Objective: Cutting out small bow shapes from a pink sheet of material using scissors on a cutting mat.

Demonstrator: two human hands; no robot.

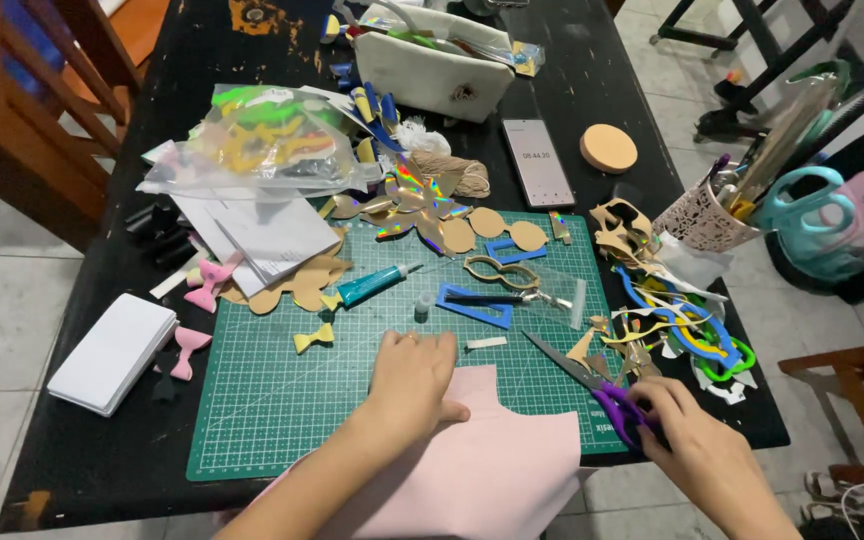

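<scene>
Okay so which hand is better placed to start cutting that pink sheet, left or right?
Right, probably. The right hand already grips the purple scissors, while the left hand lies flat on the pink sheet.

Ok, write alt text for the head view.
A person's left hand presses a pale pink sheet flat on a green cutting mat, while the right hand grips purple-handled scissors. Foam shapes, bows and a glue tube clutter the black table.

black table | green cutting mat | phone | white pouch
</scene>
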